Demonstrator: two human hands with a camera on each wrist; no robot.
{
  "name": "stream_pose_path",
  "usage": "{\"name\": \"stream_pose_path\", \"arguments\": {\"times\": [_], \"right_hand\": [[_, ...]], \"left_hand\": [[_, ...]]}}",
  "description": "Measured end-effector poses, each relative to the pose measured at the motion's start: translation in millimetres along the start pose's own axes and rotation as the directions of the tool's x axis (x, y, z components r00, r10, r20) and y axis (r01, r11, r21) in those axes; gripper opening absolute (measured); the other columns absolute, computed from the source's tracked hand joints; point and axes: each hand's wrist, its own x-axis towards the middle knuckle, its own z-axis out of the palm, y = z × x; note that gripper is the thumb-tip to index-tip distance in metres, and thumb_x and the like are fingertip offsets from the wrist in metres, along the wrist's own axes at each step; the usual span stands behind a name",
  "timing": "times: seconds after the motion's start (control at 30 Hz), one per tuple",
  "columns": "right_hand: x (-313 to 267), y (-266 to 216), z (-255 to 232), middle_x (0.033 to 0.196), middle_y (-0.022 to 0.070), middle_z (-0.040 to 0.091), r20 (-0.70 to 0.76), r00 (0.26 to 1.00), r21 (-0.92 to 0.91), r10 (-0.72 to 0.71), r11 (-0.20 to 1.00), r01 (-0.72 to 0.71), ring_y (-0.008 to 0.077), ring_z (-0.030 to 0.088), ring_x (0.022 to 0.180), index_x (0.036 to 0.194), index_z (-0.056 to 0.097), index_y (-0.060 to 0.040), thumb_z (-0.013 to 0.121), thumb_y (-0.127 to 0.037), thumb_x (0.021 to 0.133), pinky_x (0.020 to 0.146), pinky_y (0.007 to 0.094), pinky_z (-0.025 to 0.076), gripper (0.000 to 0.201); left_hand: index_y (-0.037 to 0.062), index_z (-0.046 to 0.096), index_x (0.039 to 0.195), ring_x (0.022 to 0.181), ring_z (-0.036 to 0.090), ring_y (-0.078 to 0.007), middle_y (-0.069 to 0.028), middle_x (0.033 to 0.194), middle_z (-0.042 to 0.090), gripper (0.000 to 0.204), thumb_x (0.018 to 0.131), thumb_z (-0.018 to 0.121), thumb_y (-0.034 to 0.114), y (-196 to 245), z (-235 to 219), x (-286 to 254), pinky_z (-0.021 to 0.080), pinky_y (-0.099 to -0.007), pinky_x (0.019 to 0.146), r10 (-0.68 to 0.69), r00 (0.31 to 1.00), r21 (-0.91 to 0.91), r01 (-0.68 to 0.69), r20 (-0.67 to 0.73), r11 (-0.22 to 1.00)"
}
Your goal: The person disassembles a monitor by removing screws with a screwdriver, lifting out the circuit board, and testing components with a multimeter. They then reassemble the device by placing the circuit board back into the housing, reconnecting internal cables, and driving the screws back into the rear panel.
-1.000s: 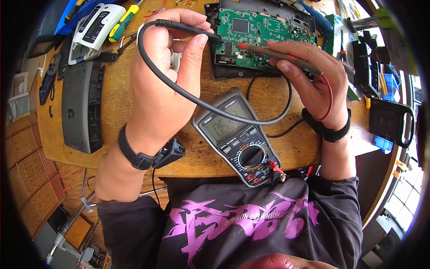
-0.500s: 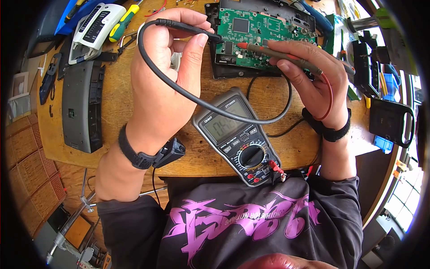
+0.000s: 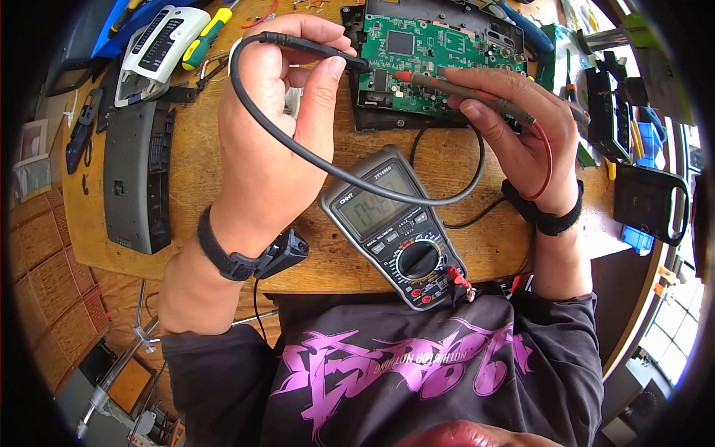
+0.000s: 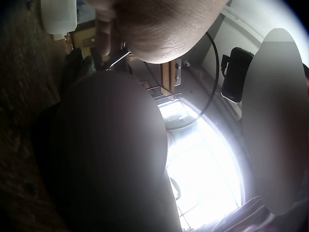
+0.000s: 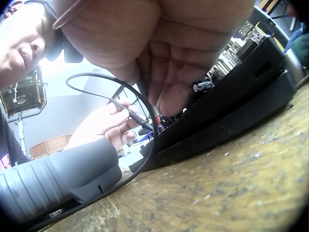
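Note:
The left hand [image 3: 272, 141] pinches a black probe [image 3: 316, 51], its tip at the left edge of the green circuit board [image 3: 439, 48]. Opposite it, the right hand [image 3: 532, 119] grips a grey probe with a red end [image 3: 439, 83], pointed at the board's lower left chip. Whether either tip touches metal cannot be told. Between the forearms lies a multimeter [image 3: 398, 223] with digits lit on its screen. In the right wrist view the left hand [image 5: 104, 125] holds its probe at the board's black tray [image 5: 217, 106]. Palm and fingers [image 4: 169, 29] fill the top of the left wrist view.
A grey plastic housing [image 3: 134, 179], a white tool [image 3: 160, 48] and a yellow-green screwdriver [image 3: 206, 39] lie at the left. The black probe lead [image 3: 328, 167] loops over the multimeter. A black case [image 3: 648, 201] stands at the right edge of the wooden table [image 3: 357, 261].
The multimeter's digits have changed, from about 05 to about 04 at their start. Both hands and probes stay almost where they were.

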Motion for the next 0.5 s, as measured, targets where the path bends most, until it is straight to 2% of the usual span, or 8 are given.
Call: {"name": "stream_pose_path", "arguments": {"times": [0.27, 0.33, 0.5], "right_hand": [[-0.6, 0.0, -0.5, 0.116, 0.0153, 0.085, -0.006, 1.000, 0.019, 0.015, 1.000, -0.015, 0.0247, 0.083, 0.102, 0.131, 0.083, -0.0044, 0.086, -0.006, 0.100, 0.092, 0.0359, 0.064, 0.032], [0.4, -3.0, -3.3, 0.120, 0.0161, 0.084, 0.050, 0.999, -0.026, 0.001, 1.000, 0.000, 0.0249, 0.085, 0.108, 0.135, 0.080, 0.0013, 0.078, -0.006, 0.107, 0.096, 0.0344, 0.064, 0.030], [0.4, -2.3, -3.1, 0.119, 0.0160, 0.084, 0.046, 0.999, -0.031, -0.011, 0.999, 0.013, 0.0250, 0.085, 0.108, 0.135, 0.080, 0.0015, 0.077, -0.007, 0.107, 0.096, 0.0345, 0.064, 0.029]], "left_hand": [[-0.0024, 0.056, 0.141, 0.122, 0.075, -0.0209, -0.0136, 0.132, 0.072, 0.026, 0.116, 0.063, 0.001, 0.2, 0.0, 0.1, 0.062, -0.0320, 0.099, -0.002, 1.000, 0.002, 0.002, 0.000, 1.000], [-0.0028, 0.056, 0.141, 0.122, 0.075, -0.0213, -0.0140, 0.131, 0.072, 0.026, 0.116, 0.063, 0.000, 0.3, 0.1, 0.3, 0.063, -0.0320, 0.099, 0.001, 1.000, 0.001, -0.001, -0.001, 1.000], [-0.0032, 0.056, 0.141, 0.122, 0.075, -0.0215, -0.0142, 0.131, 0.072, 0.026, 0.116, 0.063, 0.000, 0.1, 0.8, 0.2, 0.063, -0.0319, 0.099, 0.003, 1.000, -0.015, -0.003, -0.008, 1.000]]}}
